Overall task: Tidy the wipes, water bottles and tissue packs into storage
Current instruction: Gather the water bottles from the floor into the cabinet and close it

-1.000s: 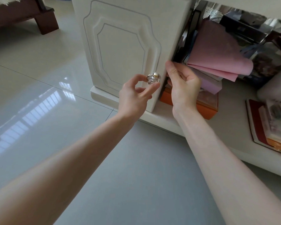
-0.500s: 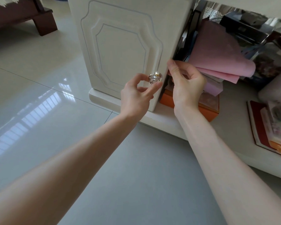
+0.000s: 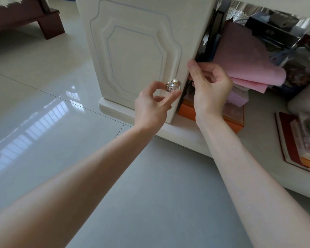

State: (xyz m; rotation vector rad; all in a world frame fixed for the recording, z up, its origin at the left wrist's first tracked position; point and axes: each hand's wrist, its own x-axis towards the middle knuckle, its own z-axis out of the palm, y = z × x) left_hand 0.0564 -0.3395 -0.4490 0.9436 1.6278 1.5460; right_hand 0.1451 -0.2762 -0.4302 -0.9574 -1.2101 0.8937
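A cream cabinet door (image 3: 136, 56) with a moulded panel stands slightly ajar in front of me. My left hand (image 3: 152, 106) curls around its silver rose-shaped knob (image 3: 173, 86), thumb and forefinger at the knob. My right hand (image 3: 210, 90) grips the door's free right edge, thumb on the front and fingers behind it. No wipes, water bottles or tissue packs are in sight.
The open compartment to the right holds pink folded sheets (image 3: 247, 68), an orange box (image 3: 188, 111), dark boxes (image 3: 272, 31) and a stack of books (image 3: 297, 140). Glossy floor tiles (image 3: 43, 97) spread left; a dark wooden furniture leg (image 3: 50, 24) stands far left.
The door has swung slightly further out and both hands have moved a little right with it. Their holds are the same.
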